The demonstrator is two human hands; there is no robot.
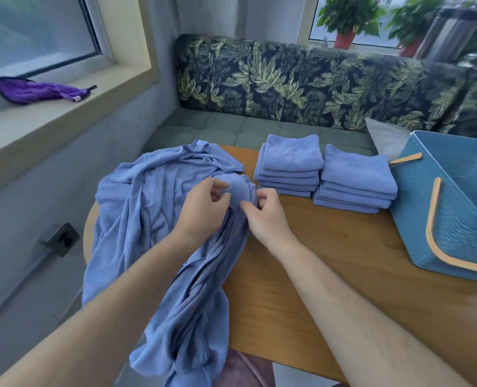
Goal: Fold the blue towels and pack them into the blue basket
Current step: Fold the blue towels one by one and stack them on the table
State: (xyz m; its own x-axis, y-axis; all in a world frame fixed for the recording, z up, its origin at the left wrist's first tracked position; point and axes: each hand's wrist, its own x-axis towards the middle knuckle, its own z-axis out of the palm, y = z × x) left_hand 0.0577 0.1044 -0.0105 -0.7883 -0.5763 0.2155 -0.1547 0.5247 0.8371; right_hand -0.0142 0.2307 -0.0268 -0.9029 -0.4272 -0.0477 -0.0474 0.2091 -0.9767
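blue basket (416,219) partly off frame

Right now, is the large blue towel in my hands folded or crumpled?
Crumpled. The large blue towel lies in loose wrinkles over the edge of the wooden table; the left hand and right hand pinch a bunched part.

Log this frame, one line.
left hand, right hand: pinch unfolded blue towel | folded towel stacks: two, on table | blue basket: no towels seen

The basket (416,219) runs off the right edge, and the towel heap (148,205) hides the table's (329,261) left end.
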